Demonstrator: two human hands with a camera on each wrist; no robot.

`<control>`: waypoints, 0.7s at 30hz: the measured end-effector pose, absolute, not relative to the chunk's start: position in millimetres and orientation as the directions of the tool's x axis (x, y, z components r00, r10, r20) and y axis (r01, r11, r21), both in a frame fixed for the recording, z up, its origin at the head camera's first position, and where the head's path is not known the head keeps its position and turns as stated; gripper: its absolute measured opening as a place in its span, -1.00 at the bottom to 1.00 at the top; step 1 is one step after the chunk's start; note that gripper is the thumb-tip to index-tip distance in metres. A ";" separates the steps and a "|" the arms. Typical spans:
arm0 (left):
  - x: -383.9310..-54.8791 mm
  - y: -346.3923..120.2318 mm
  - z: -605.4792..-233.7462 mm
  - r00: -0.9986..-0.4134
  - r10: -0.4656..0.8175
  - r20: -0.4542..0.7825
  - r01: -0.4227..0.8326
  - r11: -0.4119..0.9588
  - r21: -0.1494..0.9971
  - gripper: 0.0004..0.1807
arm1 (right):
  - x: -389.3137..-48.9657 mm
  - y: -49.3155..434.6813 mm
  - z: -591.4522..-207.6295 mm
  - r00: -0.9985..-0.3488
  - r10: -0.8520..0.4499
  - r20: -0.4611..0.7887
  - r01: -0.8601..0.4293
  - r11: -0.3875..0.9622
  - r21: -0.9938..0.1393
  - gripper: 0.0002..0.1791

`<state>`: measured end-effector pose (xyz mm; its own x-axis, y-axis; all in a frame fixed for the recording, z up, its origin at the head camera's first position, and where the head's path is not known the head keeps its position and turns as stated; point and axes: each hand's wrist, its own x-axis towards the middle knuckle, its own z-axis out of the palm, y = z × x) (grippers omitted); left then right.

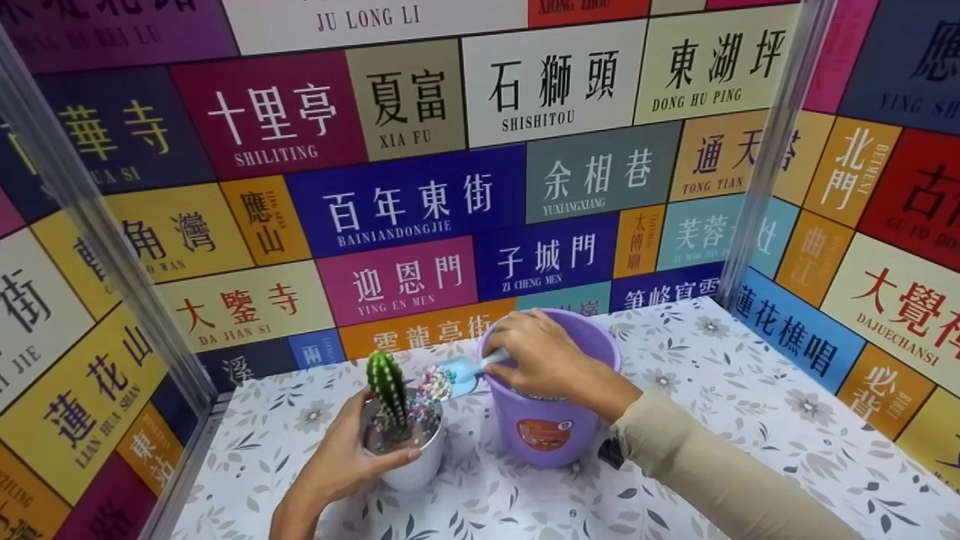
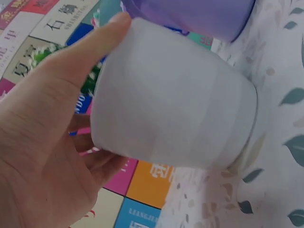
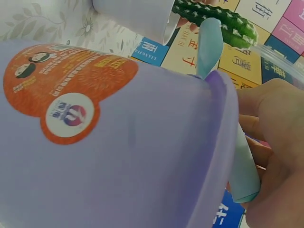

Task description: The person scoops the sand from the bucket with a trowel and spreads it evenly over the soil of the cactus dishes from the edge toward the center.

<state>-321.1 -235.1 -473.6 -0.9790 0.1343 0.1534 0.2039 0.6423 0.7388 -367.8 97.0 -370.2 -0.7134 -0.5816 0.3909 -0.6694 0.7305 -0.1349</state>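
While the left hand [image 1: 337, 459] curls round its wall, thumb on the near side and fingers on the far side, one white, smooth-walled, tapering round pot [image 1: 414, 471] is located left of the bucket.

Contents of pot: one green, columnar, ribbed cactus [image 1: 386, 384] with pale spine tufts along the ribs, set in a brown bed; small multicoloured pebbles lie about its base.

One pale-blue, smooth scoop [image 1: 466, 373] with a rounded blade: handle pinched in the fingers of the right hand [image 1: 536, 352], above the bucket's rim; blade directed at the pot, just beside its rim. On the blade, a heap of small rounded pebbles [image 1: 436, 382] in white, pink, yellow and blue.

One lavender, glossy, flared bucket [image 1: 517, 420], upright, with thick rolled lip and orange printed label [image 1: 544, 434]. Speckled granular fill [image 1: 540, 396] shows inside.

One beige, ribbed-cuff sleeve [image 1: 712, 450], right arm.

Ground: white cloth [image 1: 712, 405] printed with grey leaves and flowers. Behind: flat wall panels [image 1: 405, 206] in coloured rectangles bearing lettering, with ridged metal posts [image 1: 766, 142] at the corners.
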 end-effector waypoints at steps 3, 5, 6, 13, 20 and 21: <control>-320.5 -234.9 -473.5 -0.979 0.131 0.154 0.202 0.659 0.724 0.41 | -365.6 93.5 -369.6 -0.700 -0.595 0.395 -0.679 0.725 -0.112 -0.78; -321.1 -236.3 -474.8 -0.979 0.132 0.153 0.202 0.651 0.732 0.44 | -364.1 90.9 -369.8 -0.685 -0.604 0.408 -0.688 0.721 -0.088 -0.78; -321.7 -237.3 -475.8 -0.980 0.133 0.151 0.201 0.643 0.739 0.46 | -363.3 89.7 -370.1 -0.676 -0.608 0.415 -0.692 0.718 -0.074 -0.79; -322.4 -238.7 -475.7 -0.987 0.121 0.105 0.158 0.629 0.761 0.49 | -358.8 83.7 -369.9 -0.631 -0.628 0.455 -0.693 0.720 0.033 -0.83; -318.0 -237.9 -471.2 -0.989 0.100 0.108 0.147 0.726 0.672 0.56 | -359.8 81.1 -371.3 -0.613 -0.633 0.473 -0.683 0.726 0.087 -0.82; -317.3 -239.1 -471.1 -0.987 0.116 0.108 0.158 0.720 0.675 0.55 | -360.0 80.6 -371.7 -0.611 -0.635 0.473 -0.682 0.725 0.093 -0.82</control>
<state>-317.3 -239.1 -471.1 -0.9874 0.1158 0.1078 0.1582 0.7202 0.6754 -360.0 80.6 -371.7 -0.6107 -0.6349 0.4732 -0.6820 0.7254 0.0932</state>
